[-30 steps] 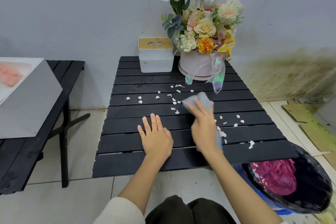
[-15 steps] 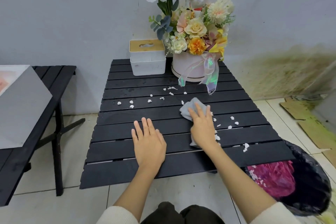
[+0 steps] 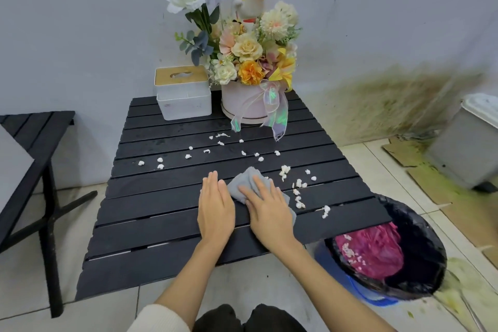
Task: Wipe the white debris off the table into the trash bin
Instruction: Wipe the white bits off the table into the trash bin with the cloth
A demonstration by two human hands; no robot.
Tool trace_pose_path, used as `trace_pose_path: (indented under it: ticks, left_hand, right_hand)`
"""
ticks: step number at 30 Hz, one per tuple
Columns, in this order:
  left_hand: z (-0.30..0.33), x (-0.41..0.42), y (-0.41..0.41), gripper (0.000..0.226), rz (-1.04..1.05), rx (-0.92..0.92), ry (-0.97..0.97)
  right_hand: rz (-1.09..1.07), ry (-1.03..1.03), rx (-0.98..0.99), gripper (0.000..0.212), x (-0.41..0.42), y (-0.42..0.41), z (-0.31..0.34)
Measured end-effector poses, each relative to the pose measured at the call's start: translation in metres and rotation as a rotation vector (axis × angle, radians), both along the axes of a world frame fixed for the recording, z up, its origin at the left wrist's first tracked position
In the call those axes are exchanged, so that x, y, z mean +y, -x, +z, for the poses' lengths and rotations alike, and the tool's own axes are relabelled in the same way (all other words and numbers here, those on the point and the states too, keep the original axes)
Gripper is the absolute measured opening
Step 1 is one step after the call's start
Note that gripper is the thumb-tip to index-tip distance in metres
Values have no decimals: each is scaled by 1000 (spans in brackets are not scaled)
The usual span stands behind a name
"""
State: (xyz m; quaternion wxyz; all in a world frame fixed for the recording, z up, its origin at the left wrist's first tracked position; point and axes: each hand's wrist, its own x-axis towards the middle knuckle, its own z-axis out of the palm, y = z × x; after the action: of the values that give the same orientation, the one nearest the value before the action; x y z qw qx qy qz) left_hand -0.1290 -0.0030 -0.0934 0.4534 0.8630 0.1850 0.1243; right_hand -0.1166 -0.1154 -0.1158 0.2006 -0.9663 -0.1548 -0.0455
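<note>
White debris (image 3: 298, 191) lies scattered over the middle and right of the black slatted table (image 3: 161, 226), thickest just right of the grey cloth (image 3: 246, 183). The right hand (image 3: 269, 213) presses flat on that cloth, fingers straight; the left hand (image 3: 215, 210) rests flat on the slats just beside it, holding nothing. The trash bin (image 3: 420, 234), lined in black, stands on the pale tiled floor (image 3: 377, 164) below the table's near right corner. At the far edge stand a white tissue box (image 3: 183, 100) and a flower arrangement (image 3: 248, 62) against a grey wall (image 3: 80, 35), stained at the right.
</note>
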Motion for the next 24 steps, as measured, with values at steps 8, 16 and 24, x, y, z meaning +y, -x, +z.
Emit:
trace_pose_path:
  ticks: [8, 16, 24]
  left_hand:
    - [-30, -10, -16, 60, -66, 210, -640]
    - [-31, -14, -19, 62, -73, 230, -692]
    - [-33, -13, -22, 61, -66, 215, -710]
  right_hand:
    - [-215, 47, -15, 65, -51, -54, 2]
    - [-290, -459, -221, 62, -47, -59, 47]
    - [-83, 18, 27, 52, 27, -106, 4]
